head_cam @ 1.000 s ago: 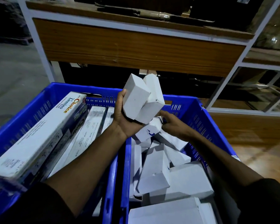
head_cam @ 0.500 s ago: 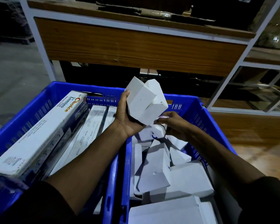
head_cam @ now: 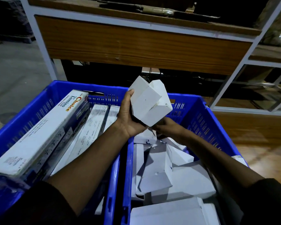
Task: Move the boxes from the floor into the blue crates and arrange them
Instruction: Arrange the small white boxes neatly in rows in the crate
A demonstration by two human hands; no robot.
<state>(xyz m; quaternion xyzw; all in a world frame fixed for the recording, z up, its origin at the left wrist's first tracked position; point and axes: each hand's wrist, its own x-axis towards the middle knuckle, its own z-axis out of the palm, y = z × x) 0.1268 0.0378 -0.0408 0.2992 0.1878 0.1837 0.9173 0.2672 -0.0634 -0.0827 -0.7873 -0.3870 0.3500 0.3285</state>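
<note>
Fingers (head_cam: pixel 130 95) of left hand (head_cam: pixel 128 117) clasp white boxes (head_cam: pixel 150 104) above right crate (head_cam: pixel 206 120)

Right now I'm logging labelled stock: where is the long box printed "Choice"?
In the head view, the Choice box lies tilted along the outer left side of the left blue crate, beside other long boxes.

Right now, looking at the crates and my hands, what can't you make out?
Head view only:
- Right hand: its fingers sit under the two white boxes in the left hand, so its grip is unclear.
- Long Choice box: small print is unreadable.
- Right blue crate: its floor is buried under loose white boxes.
</note>
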